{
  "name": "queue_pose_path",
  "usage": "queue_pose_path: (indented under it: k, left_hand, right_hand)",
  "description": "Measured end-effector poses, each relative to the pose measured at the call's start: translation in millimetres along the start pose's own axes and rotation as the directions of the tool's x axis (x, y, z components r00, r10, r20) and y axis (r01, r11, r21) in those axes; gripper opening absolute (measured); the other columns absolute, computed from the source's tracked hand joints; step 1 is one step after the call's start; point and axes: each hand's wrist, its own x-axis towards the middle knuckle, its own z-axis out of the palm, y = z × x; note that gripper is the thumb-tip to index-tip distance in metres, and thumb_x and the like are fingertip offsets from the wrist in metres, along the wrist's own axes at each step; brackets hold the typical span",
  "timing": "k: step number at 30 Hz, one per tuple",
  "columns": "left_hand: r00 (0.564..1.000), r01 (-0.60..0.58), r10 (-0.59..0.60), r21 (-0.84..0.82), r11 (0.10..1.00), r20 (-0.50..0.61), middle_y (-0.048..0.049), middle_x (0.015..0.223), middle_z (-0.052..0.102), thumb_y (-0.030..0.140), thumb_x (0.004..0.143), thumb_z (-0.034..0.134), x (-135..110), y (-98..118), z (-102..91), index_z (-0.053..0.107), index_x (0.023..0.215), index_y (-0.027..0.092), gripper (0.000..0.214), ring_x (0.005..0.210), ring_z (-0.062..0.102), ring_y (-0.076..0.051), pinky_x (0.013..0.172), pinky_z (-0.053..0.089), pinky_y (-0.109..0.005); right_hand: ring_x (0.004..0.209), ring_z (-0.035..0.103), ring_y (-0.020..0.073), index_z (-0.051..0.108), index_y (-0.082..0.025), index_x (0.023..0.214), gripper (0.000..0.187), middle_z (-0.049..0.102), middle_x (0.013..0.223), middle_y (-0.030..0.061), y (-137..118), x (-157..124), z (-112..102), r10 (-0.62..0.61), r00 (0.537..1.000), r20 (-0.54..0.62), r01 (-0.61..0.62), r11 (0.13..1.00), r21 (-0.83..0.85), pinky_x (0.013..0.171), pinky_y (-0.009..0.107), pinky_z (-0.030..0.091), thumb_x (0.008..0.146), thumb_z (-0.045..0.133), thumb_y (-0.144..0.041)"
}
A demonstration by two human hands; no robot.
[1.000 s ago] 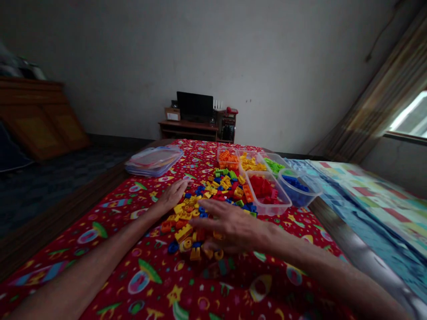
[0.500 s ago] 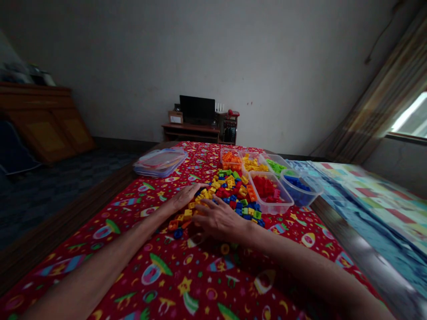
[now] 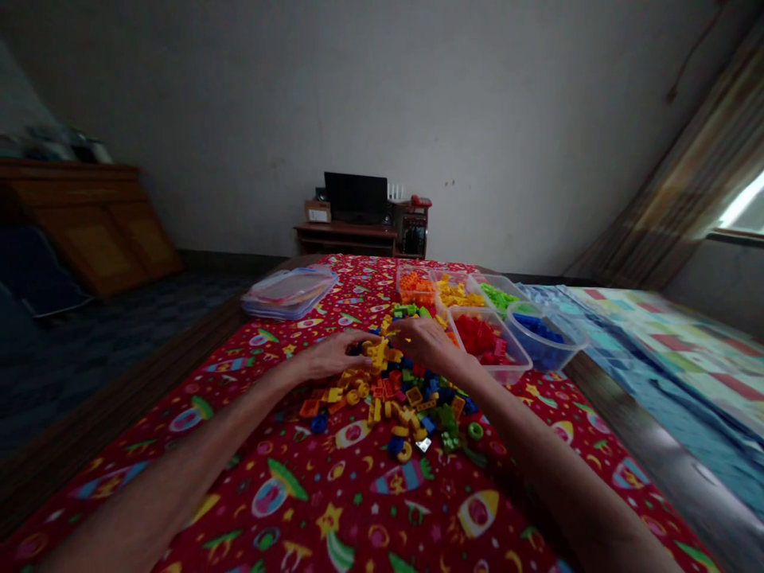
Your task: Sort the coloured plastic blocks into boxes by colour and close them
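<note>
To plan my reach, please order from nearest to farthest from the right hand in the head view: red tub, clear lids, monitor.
1. Red tub, just right of the right hand
2. Clear lids, ahead left
3. Monitor, far ahead

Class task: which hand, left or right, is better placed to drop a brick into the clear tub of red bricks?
Right, probably: the right hand is over the plastic bricks, beside the clear tub of red bricks; the left hand lies farther off, across the pile.

Bricks (image 3: pixel 391 390) under the left hand (image 3: pixel 334 356) and right hand (image 3: pixel 426 344) hidden; any held piece cannot be told. Window (image 3: pixel 743 203) cut off at right edge.
</note>
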Motion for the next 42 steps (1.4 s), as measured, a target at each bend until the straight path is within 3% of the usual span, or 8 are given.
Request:
queue_pose_path:
  k: [5,11,18,25,31,36,39,42]
  left_hand:
    - [0.996,-0.050,0.060,0.156,0.987,-0.061,-0.0049,0.110,0.068,0.032,0.066,0.066,1,2,3.3,0.066,0.110,0.022,0.045,0.102,0.060,-0.024,0.094,0.045,-0.036]
    - [0.990,-0.018,0.038,0.145,0.989,-0.138,-0.0061,0.108,0.069,0.037,0.070,0.061,0,4,3.1,0.067,0.109,0.020,0.043,0.098,0.062,-0.024,0.088,0.049,-0.036]
    - [0.987,0.029,-0.023,0.035,0.999,-0.158,-0.0064,0.099,0.072,0.051,0.073,0.058,0,4,0.1,0.065,0.112,0.018,0.052,0.084,0.066,-0.023,0.076,0.052,-0.033]
    - [0.971,0.060,-0.106,-0.214,0.975,-0.213,-0.0086,0.097,0.073,0.064,0.076,0.051,2,1,-2.9,0.063,0.110,0.015,0.060,0.089,0.067,-0.025,0.079,0.053,-0.034]
    - [0.964,0.084,-0.166,-0.353,0.932,-0.208,-0.0085,0.094,0.073,0.067,0.074,0.053,1,15,0.3,0.053,0.120,0.016,0.068,0.093,0.067,-0.026,0.081,0.052,-0.037]
    - [0.975,0.032,-0.074,-0.195,0.980,-0.211,-0.0100,0.102,0.071,0.068,0.079,0.044,0,37,5.7,0.043,0.133,0.014,0.076,0.092,0.066,-0.026,0.081,0.051,-0.034]
    - [0.962,0.004,0.007,0.040,0.999,-0.275,-0.0093,0.108,0.069,0.058,0.086,0.038,-1,37,3.7,0.054,0.124,0.017,0.058,0.098,0.064,-0.024,0.087,0.048,-0.035]
    - [0.977,0.021,0.033,0.248,0.969,-0.211,-0.0087,0.102,0.070,0.050,0.081,0.049,-2,24,-1.2,0.068,0.101,0.019,0.042,0.097,0.063,-0.026,0.090,0.047,-0.037]
  right_hand:
    - [0.088,0.061,0.0169,0.064,-0.017,0.108,0.028,0.068,0.095,0.0099,-5,1,19,-0.244,0.967,0.076,0.242,0.970,0.026,0.070,0.023,0.039,0.085,0.059,-0.032]
    - [0.078,0.060,0.0171,0.059,-0.015,0.109,0.028,0.067,0.091,0.0099,-2,1,20,-0.143,0.990,-0.020,0.142,0.989,-0.034,0.063,0.024,0.036,0.084,0.055,-0.026]
    - [0.082,0.057,0.0147,0.060,-0.015,0.096,0.029,0.065,0.099,0.0085,5,3,8,-0.047,0.989,-0.140,0.075,0.977,0.198,0.070,0.023,0.040,0.071,0.052,-0.003]
    - [0.074,0.058,0.0152,0.062,-0.017,0.094,0.016,0.066,0.083,0.0035,2,1,2,0.088,0.982,-0.165,-0.045,0.967,0.252,0.068,0.024,0.039,0.081,0.054,-0.022]
    - [0.082,0.058,0.0162,0.055,-0.018,0.113,0.031,0.065,0.095,0.0068,-2,0,4,-0.055,0.977,-0.205,0.097,0.974,0.203,0.071,0.025,0.039,0.086,0.057,-0.032]
    - [0.087,0.058,0.0182,0.057,-0.017,0.114,0.028,0.064,0.096,0.0105,-7,-5,6,-0.148,0.970,-0.192,0.165,0.984,0.073,0.074,0.027,0.041,0.089,0.051,-0.028]
    - [0.090,0.058,0.0193,0.059,-0.016,0.111,0.028,0.065,0.098,0.0115,0,-5,3,-0.067,0.961,-0.269,0.085,0.995,0.055,0.078,0.028,0.041,0.088,0.050,-0.029]
    - [0.084,0.059,0.0194,0.061,-0.015,0.103,0.026,0.066,0.091,0.0103,11,-2,-4,0.084,0.951,-0.299,-0.060,0.994,0.089,0.076,0.029,0.041,0.086,0.049,-0.031]
